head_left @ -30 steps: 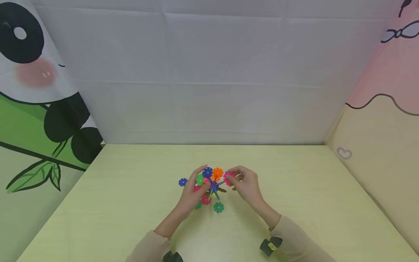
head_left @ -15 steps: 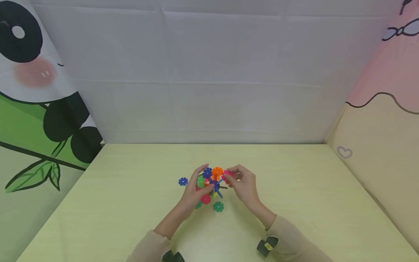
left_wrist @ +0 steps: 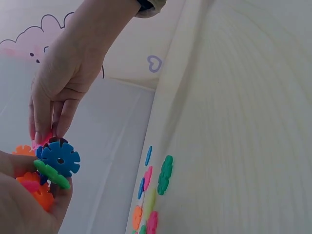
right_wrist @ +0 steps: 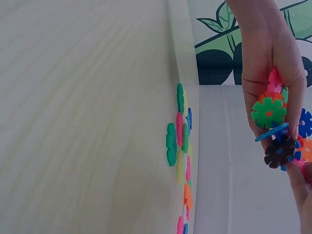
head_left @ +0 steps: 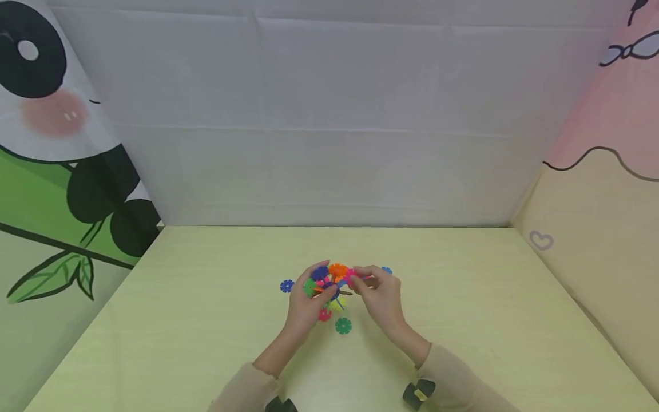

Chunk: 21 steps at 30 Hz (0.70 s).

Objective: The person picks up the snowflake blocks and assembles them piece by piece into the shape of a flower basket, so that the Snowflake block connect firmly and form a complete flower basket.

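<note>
Left hand (head_left: 305, 302) curls round a multicoloured plastic-disc cluster (head_left: 337, 272); at its right, right hand (head_left: 382, 296) pinches a pink plastic disc (head_left: 349, 277).

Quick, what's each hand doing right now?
Left hand: holding a cluster of joined flower-shaped discs.
Right hand: pinching a pink flower-shaped disc.

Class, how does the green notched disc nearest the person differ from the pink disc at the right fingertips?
The green notched disc lies flat on the table; the right hand pinches the pink disc above it. The green notched disc shows whole; the right hand partly hides the pink disc.
</note>
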Tool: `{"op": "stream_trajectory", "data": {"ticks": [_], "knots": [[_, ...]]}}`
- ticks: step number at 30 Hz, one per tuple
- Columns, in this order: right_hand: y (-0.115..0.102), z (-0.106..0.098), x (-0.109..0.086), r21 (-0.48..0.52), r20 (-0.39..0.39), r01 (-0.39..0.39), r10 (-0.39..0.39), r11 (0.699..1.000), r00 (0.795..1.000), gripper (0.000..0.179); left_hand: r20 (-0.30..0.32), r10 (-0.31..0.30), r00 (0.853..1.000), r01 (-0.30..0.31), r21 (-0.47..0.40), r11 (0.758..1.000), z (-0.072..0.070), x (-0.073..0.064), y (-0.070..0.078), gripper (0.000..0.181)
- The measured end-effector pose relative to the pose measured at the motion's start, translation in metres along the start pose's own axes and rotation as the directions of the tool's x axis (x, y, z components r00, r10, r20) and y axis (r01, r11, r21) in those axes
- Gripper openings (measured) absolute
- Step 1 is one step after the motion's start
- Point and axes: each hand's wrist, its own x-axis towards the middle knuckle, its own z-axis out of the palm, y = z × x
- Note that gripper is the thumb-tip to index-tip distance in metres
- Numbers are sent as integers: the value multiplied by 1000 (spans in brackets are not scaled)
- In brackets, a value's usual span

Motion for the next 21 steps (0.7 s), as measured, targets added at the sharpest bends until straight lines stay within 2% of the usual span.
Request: {"op": "stream_trajectory", "data": {"ticks": [7,11,14,16,18,21], "knots": [[0,6,-3,16,-24,-25,25,1000,999,9,5,42,999,-42,-28,999,-1,0,-1,46],[-3,9,-4,6,-36,-38,38,999,999,8,-1,21,1000,-21,-35,999,0,1,-1,47],[-7,7,-2,-13,-9,-22,22,1000,1000,9,8,3,1000,-3,-24,1000,-2,1,-1,50],[-9,4,0,-27,34,-13,14,1000,999,10,38,-10,999,9,22,1000,-5,0,0,54],[-9,0,2,-34,81,-21,24,999,996,12,94,-15,995,7,85,996,-11,-1,-1,59],[-4,-5,6,-31,143,-57,61,998,988,13,215,-7,977,-26,147,989,-19,-1,-2,62]]}}
